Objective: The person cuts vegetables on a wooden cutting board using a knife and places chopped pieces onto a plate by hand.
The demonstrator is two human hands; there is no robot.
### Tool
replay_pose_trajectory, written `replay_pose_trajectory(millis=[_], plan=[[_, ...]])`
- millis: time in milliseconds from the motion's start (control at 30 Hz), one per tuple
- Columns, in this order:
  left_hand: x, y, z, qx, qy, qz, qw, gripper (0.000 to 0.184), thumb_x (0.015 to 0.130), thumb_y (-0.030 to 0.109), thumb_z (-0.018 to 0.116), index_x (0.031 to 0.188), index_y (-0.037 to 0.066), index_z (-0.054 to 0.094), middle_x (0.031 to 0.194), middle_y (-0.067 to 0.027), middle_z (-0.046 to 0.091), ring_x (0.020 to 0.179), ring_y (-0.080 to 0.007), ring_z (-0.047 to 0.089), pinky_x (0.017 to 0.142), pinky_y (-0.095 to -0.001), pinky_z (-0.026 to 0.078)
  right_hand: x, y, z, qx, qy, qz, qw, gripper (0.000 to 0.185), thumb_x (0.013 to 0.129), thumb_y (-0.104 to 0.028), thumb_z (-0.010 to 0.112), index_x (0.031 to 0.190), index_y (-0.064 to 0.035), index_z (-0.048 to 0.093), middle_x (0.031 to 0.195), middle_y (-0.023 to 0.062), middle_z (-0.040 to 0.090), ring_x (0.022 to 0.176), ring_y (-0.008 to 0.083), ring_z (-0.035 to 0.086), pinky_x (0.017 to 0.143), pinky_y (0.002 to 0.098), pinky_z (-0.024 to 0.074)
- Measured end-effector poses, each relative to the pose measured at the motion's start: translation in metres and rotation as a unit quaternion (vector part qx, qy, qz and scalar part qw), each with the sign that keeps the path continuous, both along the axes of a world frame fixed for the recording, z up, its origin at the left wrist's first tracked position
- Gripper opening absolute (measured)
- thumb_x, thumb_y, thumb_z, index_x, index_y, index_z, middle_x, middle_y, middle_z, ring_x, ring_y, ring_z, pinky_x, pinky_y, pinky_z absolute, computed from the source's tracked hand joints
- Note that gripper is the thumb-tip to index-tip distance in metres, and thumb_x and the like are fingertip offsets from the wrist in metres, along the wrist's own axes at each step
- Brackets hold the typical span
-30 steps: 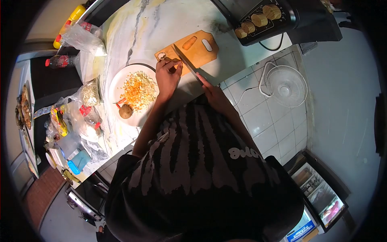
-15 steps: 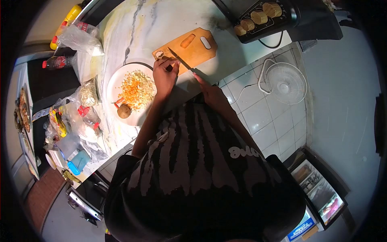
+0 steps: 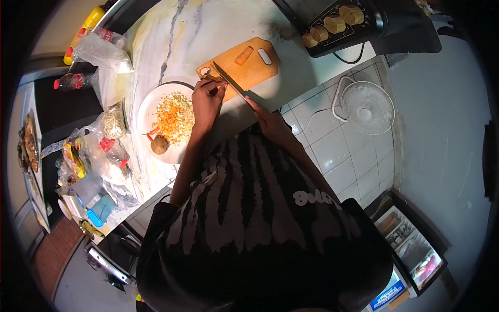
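Observation:
My right hand (image 3: pixel 264 115) grips a knife (image 3: pixel 227 77), its blade slanting up and left over the wooden cutting board (image 3: pixel 260 73). At the board's lower left edge, my left hand (image 3: pixel 207 101) is closed with its fingers pinched together beside the blade; what they hold is too small to make out. A small whitish piece (image 3: pixel 205 70) sits just beyond those fingers. Farther up the board lies an orange-brown carrot-like piece (image 3: pixel 243 55). Left of my left hand, a white plate (image 3: pixel 148 106) carries diced orange and pale bits (image 3: pixel 174 117), a round brown potato-like item (image 3: pixel 159 145) and red chillies (image 3: pixel 151 133).
A black appliance (image 3: pixel 384 31) stands at the upper right of the marble-patterned counter (image 3: pixel 192 47). Bottles (image 3: pixel 73 81), plastic bags (image 3: pixel 104 52) and packets crowd the left side. A white fan (image 3: pixel 366 106) is on the tiled floor to the right.
Both hands have shifted slightly left and a little down, and the knife has moved slightly left with my right hand. The board and plate look about the same.

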State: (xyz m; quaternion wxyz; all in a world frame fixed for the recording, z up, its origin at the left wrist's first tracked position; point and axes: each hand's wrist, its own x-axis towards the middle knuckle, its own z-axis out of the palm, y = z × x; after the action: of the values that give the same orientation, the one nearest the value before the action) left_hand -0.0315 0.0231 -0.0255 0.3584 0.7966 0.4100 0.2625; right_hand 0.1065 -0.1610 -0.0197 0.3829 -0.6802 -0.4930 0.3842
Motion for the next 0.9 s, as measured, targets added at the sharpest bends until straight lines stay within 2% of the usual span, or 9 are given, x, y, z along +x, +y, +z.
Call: replay_pose_trajectory(millis=[167, 267, 467, 533, 667, 733, 800, 867, 900], plan=[[0.001, -0.002, 0.001, -0.011, 0.014, 0.012, 1.0, 0.013, 0.084, 0.014, 0.078, 0.094, 0.005, 0.079, 0.091, -0.0125, 0.071, 0.09, -0.0298, 0.065, 0.079, -0.0367, 0.052, -0.002, 0.0, 0.002, 0.01, 0.009, -0.011, 1.0, 0.049, 0.105, -0.012, 0.045, 0.154, -0.0187, 0.042, 0.144, 0.0224, 0.054, 0.134, 0.0413, 0.05, 0.113, 0.0438, 0.0382], [0.0, -0.001, 0.003, -0.006, -0.006, 0.004, 1.0, 0.011, 0.085, 0.014, 0.078, 0.094, 0.006, 0.079, 0.09, -0.0114, 0.073, 0.089, -0.0259, 0.067, 0.078, -0.0333, 0.051, -0.002, 0.002, 0.007, 0.004, 0.01, -0.008, 1.0, 0.047, 0.105, -0.011, 0.046, 0.151, -0.0108, 0.041, 0.144, 0.0207, 0.053, 0.133, 0.0397, 0.049, 0.11, 0.0438, 0.0417], [0.004, -0.001, 0.006, -0.085, -0.002, 0.038, 0.996, 0.013, 0.086, 0.012, 0.076, 0.096, 0.005, 0.079, 0.087, -0.0118, 0.074, 0.076, -0.0216, 0.069, 0.07, -0.0313, 0.051, 0.002, 0.0, 0.0, -0.006, 0.045, 0.001, 0.999, 0.047, 0.106, -0.013, 0.043, 0.153, -0.011, 0.039, 0.149, 0.0174, 0.051, 0.139, 0.0345, 0.047, 0.112, 0.0394, 0.0387], [0.003, -0.002, 0.006, -0.108, 0.009, 0.047, 0.993, 0.014, 0.085, 0.012, 0.077, 0.098, 0.006, 0.079, 0.086, -0.0118, 0.075, 0.072, -0.0205, 0.07, 0.068, -0.0298, 0.051, 0.003, 0.001, 0.003, -0.032, 0.07, -0.002, 0.997, 0.053, 0.105, -0.015, 0.042, 0.157, -0.0236, 0.035, 0.141, 0.0235, 0.055, 0.132, 0.0401, 0.053, 0.111, 0.0426, 0.0399], [0.003, -0.004, 0.003, -0.09, -0.005, 0.058, 0.994, 0.014, 0.083, 0.011, 0.078, 0.096, 0.006, 0.079, 0.085, -0.0118, 0.075, 0.072, -0.0218, 0.071, 0.068, -0.0305, 0.053, -0.003, 0.003, 0.009, -0.051, -0.046, 0.007, 0.998, 0.052, 0.106, -0.018, 0.042, 0.157, -0.0272, 0.035, 0.129, 0.0253, 0.062, 0.118, 0.0434, 0.06, 0.101, 0.0464, 0.0468], [0.007, -0.002, 0.001, -0.073, 0.004, 0.058, 0.996, 0.013, 0.082, 0.012, 0.078, 0.093, 0.005, 0.078, 0.085, -0.0118, 0.075, 0.075, -0.0223, 0.072, 0.07, -0.0313, 0.054, 0.003, 0.015, 0.029, -0.19, -0.072, 0.032, 0.979, 0.048, 0.105, -0.016, 0.044, 0.152, -0.0231, 0.041, 0.129, 0.0259, 0.061, 0.116, 0.0469, 0.058, 0.097, 0.0495, 0.0501], [0.009, -0.003, 0.003, -0.057, -0.011, 0.06, 0.997, 0.011, 0.081, 0.011, 0.078, 0.089, 0.002, 0.076, 0.083, -0.0141, 0.071, 0.073, -0.0264, 0.07, 0.069, -0.0335, 0.053, 0.004, 0.012, 0.032, -0.15, -0.055, 0.013, 0.987, 0.047, 0.106, -0.017, 0.044, 0.152, -0.0228, 0.041, 0.127, 0.0252, 0.062, 0.115, 0.0463, 0.059, 0.096, 0.0491, 0.0502], [0.01, -0.001, 0.005, -0.036, 0.001, 0.056, 0.998, 0.012, 0.08, 0.011, 0.078, 0.09, 0.005, 0.077, 0.086, -0.0113, 0.073, 0.077, -0.0212, 0.072, 0.071, -0.0316, 0.054, 0.006, 0.009, 0.019, -0.108, -0.037, -0.007, 0.993, 0.046, 0.106, -0.019, 0.043, 0.152, -0.0225, 0.041, 0.125, 0.0244, 0.063, 0.113, 0.0457, 0.061, 0.096, 0.0487, 0.0503], [0.011, 0.001, -0.003, -0.044, -0.013, 0.057, 0.997, 0.012, 0.081, 0.012, 0.077, 0.091, 0.005, 0.077, 0.086, -0.0109, 0.073, 0.075, -0.0215, 0.07, 0.071, -0.0319, 0.054, 0.007, 0.007, 0.001, -0.024, -0.053, -0.027, 0.998, 0.044, 0.107, -0.024, 0.043, 0.151, -0.0195, 0.044, 0.11, 0.0235, 0.065, 0.101, 0.0436, 0.064, 0.086, 0.0471, 0.0505]])
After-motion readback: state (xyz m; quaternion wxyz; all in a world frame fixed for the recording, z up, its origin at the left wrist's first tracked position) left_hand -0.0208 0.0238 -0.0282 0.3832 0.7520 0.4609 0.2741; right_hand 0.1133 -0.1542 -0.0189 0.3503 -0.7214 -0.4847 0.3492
